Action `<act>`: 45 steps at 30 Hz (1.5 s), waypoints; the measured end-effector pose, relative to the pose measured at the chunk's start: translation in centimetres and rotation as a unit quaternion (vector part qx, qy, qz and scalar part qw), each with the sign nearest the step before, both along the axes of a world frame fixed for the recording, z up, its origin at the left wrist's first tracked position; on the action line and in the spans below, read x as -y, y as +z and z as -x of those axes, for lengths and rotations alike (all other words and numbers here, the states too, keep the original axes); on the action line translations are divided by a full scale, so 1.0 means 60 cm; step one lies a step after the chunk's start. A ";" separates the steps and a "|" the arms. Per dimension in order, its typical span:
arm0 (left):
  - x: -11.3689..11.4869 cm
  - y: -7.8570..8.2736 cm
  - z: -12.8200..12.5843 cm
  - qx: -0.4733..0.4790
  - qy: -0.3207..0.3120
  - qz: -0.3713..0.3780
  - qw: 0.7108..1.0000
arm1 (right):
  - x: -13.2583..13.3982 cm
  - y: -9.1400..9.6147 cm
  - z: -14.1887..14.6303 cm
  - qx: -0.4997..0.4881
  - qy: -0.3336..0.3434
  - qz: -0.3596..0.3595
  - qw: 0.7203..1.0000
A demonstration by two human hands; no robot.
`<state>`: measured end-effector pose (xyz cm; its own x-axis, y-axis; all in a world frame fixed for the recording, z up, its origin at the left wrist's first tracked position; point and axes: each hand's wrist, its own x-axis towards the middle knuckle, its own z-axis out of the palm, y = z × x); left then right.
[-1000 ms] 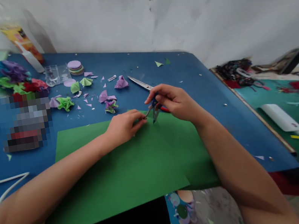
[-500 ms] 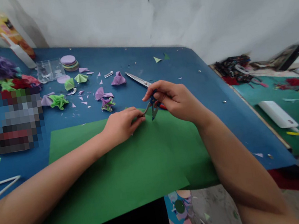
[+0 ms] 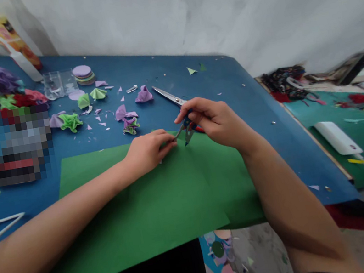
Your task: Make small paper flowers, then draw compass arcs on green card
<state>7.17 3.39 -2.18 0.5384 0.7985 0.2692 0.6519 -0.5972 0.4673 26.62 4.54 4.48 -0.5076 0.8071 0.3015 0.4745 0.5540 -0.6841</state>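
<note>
A large green paper sheet (image 3: 152, 206) lies on the blue table (image 3: 251, 111) in front of me. My left hand (image 3: 148, 151) rests on the sheet near its far edge, fingers curled and pinched at one leg of a small blue drawing compass (image 3: 186, 131). My right hand (image 3: 216, 123) is closed around the top of the compass, whose tip stands on the green paper. A pair of scissors (image 3: 170, 96) lies just beyond my right hand.
Purple and green paper flowers (image 3: 70, 122), scraps and a stack of paper circles (image 3: 82, 74) are scattered at the far left. A clear plastic box (image 3: 58, 85) and a glue bottle (image 3: 25, 65) stand near the wall. A white power bank (image 3: 338, 138) with cable lies on the right-hand table.
Both hands stay on the compass at the same spot; the view has shifted slightly, with the far objects drifting left and up.
</note>
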 end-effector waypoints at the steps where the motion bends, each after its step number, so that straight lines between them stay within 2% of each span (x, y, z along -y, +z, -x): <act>1: 0.000 0.000 0.000 0.000 0.000 -0.001 1.000 | -0.001 -0.001 -0.002 0.000 0.004 0.001 1.000; 9: 0.002 -0.001 0.001 0.005 -0.004 -0.011 1.000 | -0.002 -0.002 -0.009 -0.009 0.022 0.002 1.000; 14: 0.003 0.001 0.002 0.004 0.000 -0.008 1.000 | 0.006 0.005 -0.008 0.020 0.009 -0.010 1.000; 21: 0.005 0.000 0.002 -0.002 -0.002 -0.016 1.000 | 0.017 0.012 0.004 0.048 -0.003 -0.112 0.993; 23: 0.005 -0.001 0.003 0.002 -0.002 -0.017 1.000 | 0.016 0.010 0.005 0.039 -0.013 -0.120 0.992; 40: 0.004 0.001 0.005 0.007 -0.004 0.004 1.000 | 0.012 -0.003 0.014 -0.051 0.001 -0.019 0.999; 45: 0.005 0.001 0.005 0.007 -0.002 0.011 1.000 | 0.010 -0.005 0.013 -0.061 -0.003 -0.014 0.998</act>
<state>6.89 3.12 -2.11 0.5378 0.8019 0.2603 0.6423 -0.5896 0.4896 25.84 3.92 4.16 -0.4619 0.8003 0.3824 0.3918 0.5709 -0.7215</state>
